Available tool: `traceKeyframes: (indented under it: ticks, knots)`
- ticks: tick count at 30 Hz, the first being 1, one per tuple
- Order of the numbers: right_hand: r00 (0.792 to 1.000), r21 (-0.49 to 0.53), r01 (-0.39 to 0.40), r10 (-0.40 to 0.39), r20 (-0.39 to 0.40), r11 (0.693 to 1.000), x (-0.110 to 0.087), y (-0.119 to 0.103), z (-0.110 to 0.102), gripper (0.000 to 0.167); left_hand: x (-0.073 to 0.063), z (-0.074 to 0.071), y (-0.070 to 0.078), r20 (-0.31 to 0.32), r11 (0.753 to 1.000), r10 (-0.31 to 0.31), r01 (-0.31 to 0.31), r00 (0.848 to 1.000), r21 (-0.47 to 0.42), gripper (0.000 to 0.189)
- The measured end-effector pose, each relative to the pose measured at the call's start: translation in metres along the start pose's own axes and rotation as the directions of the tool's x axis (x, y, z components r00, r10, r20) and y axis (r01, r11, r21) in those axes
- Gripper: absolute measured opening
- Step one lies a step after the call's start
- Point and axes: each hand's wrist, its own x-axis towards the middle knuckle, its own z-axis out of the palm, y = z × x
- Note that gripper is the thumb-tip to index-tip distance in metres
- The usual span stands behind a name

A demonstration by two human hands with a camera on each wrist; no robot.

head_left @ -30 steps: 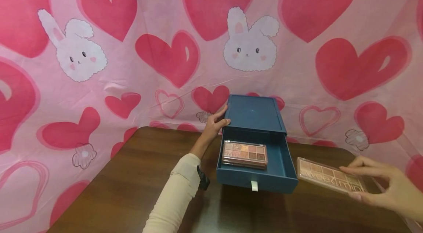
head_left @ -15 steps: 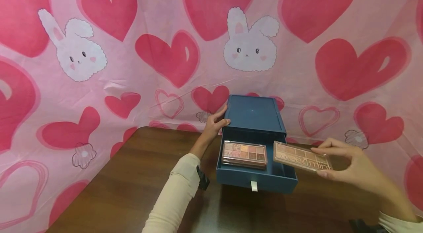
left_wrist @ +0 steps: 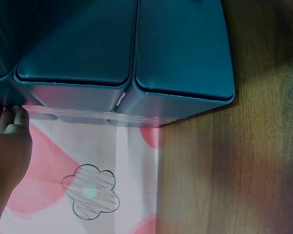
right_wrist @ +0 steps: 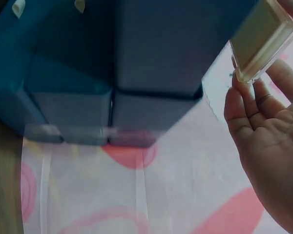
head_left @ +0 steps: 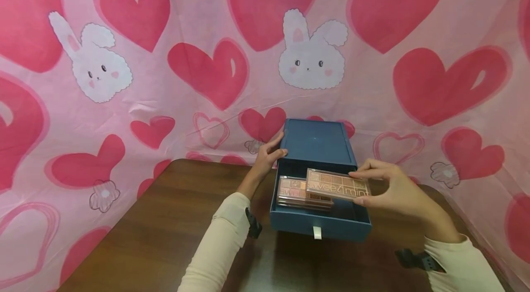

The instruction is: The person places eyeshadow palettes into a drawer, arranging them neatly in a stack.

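Note:
A blue storage drawer [head_left: 323, 224] is pulled out from under the flat top of its cabinet [head_left: 316, 142] in the head view. Inside, at the left, eyeshadow palettes [head_left: 291, 191] lie in a small stack. My right hand [head_left: 385, 188] pinches another eyeshadow palette [head_left: 335, 185], marked "sweet mint", between thumb and fingers; it is tilted over the drawer and overlaps the stack. The right wrist view shows the palette's clear edge [right_wrist: 263, 41] above the curled lower fingers. My left hand [head_left: 267, 156] rests on the cabinet's left edge, thumb on top, fingers along the side.
Lower drawers [left_wrist: 185, 48] of the blue cabinet stand stacked below, seen in the left wrist view. White pull tabs, one on the open drawer [head_left: 317, 232], mark the fronts. A brown wooden table [head_left: 165, 218] carries the cabinet; a pink heart-and-bunny cloth [head_left: 207, 7] hangs behind.
My right hand has carried its palette leftward from beside the drawer to above it, partly covering the stacked palettes. My left hand and the cabinet have stayed in place.

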Motion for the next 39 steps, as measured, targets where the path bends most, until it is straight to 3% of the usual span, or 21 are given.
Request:
traceKeyframes:
  ticks: [7, 10, 15, 25, 39]
  knots:
    - [0.998, 0.030, -0.016, 0.014, 0.059, 0.999, 0.021, -0.003, 0.018, 0.051, 0.011, 0.001, -0.029, -0.042, 1.000, 0.018, -0.019, 0.999, -0.012, 0.068]
    - [0.998, 0.005, -0.004, 0.003, 0.066, 1.000, 0.027, -0.003, 0.025, 0.050, 0.012, 0.001, -0.034, -0.055, 1.000, 0.019, -0.020, 0.998, -0.024, 0.067]
    - [0.996, -0.046, 0.021, -0.017, 0.085, 0.999, 0.034, -0.003, 0.033, 0.051, 0.012, 0.002, -0.034, -0.056, 0.999, 0.019, -0.021, 0.998, -0.040, 0.067]
    - [0.992, -0.075, -0.016, 0.025, 0.127, 0.997, 0.038, -0.002, 0.045, 0.052, 0.010, 0.001, -0.033, -0.063, 0.999, 0.018, -0.019, 0.998, -0.026, 0.069]
    - [0.983, -0.167, -0.026, 0.056, 0.174, 0.986, 0.037, -0.006, 0.043, 0.058, 0.012, 0.001, -0.036, -0.061, 0.999, 0.044, -0.044, 0.997, -0.006, 0.073]
